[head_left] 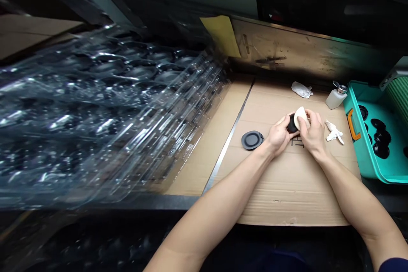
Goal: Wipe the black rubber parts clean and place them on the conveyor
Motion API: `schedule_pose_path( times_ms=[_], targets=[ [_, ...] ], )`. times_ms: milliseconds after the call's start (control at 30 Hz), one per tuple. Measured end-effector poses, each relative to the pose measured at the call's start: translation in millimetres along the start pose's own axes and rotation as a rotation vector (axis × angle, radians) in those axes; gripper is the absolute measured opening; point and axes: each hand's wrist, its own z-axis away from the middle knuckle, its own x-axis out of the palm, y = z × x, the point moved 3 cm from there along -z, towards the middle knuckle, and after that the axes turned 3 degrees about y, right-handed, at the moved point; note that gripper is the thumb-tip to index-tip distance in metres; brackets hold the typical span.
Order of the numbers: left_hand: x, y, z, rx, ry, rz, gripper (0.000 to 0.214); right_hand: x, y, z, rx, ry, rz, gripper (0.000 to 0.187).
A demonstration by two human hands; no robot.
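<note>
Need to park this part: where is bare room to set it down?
Bare cardboard near its front edge, between the forearms; also behind the black disc. Crowded right of the right hand: white wipe, bottle, teal bin. Clear trays cover the left.

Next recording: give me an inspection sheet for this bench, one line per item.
Surface: cardboard sheets over a dark bench.
Job's things: black part and white pad held together; black disc lying flat beside the left hand.
Clutter: far wipe, near wipe, bottle.
Hands: left hand, fingers closed on the black part; right hand holds the white pad against it.
Cables: nothing seen.
Surroundings: clear trays stacked left; teal bin holding black pieces right.
</note>
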Motion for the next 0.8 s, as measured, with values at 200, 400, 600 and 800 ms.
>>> schedule_pose_path(
  times_ms=[200,400,600,800],
  targets=[
    [-5.7,10.4,-3.8,-0.141,0.079,0.079,0.038,-12.4,16.8,-10.5,0.078,0.116,0.062,0.035],
    [-6.3,9.8,-5.0,-0.158,0.138,0.066,0.038,-12.0,4.8,-8.2,0.137,0.107,-0.123,0.046],
    [-3.5,3.9,-3.7,-0.121,0.026,0.044,0.043,-4.6,-2.9,-1.7,0.155,0.032,-0.2,0.04],
    [-5.5,0.7,-3.2,-0.101,0.004,-0.028,0.036,-10.2,3.7,-4.2,0.056,0.064,0.072,0.022]
  ],
)
